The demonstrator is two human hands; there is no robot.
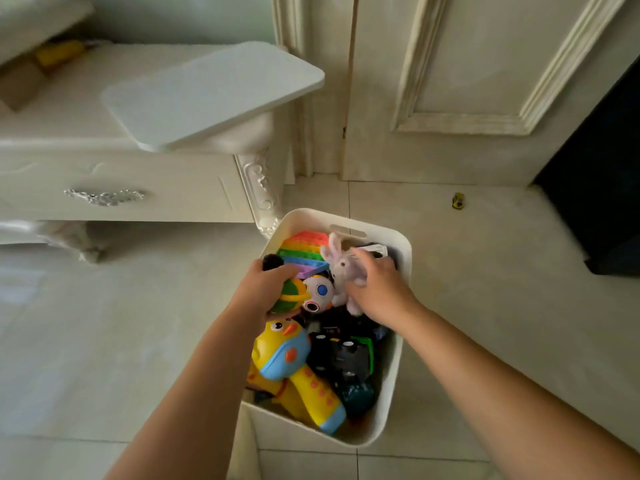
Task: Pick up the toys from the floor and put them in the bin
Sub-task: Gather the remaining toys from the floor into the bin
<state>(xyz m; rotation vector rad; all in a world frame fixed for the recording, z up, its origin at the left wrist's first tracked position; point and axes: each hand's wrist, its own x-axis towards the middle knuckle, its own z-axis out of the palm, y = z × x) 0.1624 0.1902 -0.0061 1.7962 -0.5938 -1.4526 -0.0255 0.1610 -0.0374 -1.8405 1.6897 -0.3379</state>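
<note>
Toys already crowd the white bin (393, 393): a rainbow pop pad (304, 245), a yellow duck toy (294, 355) and dark toy cars (343, 358) among them, so you look close to done. Your left hand (266, 285) has its fingers curled round a green and yellow ball (289, 296) and your right hand (377, 292) clasps a purple plush rabbit (341, 268), both over the bin and seemingly not yet let go. One small yellow car (458, 201) lies on the floor near the door, well apart from the bin, and seems to be what is left.
</note>
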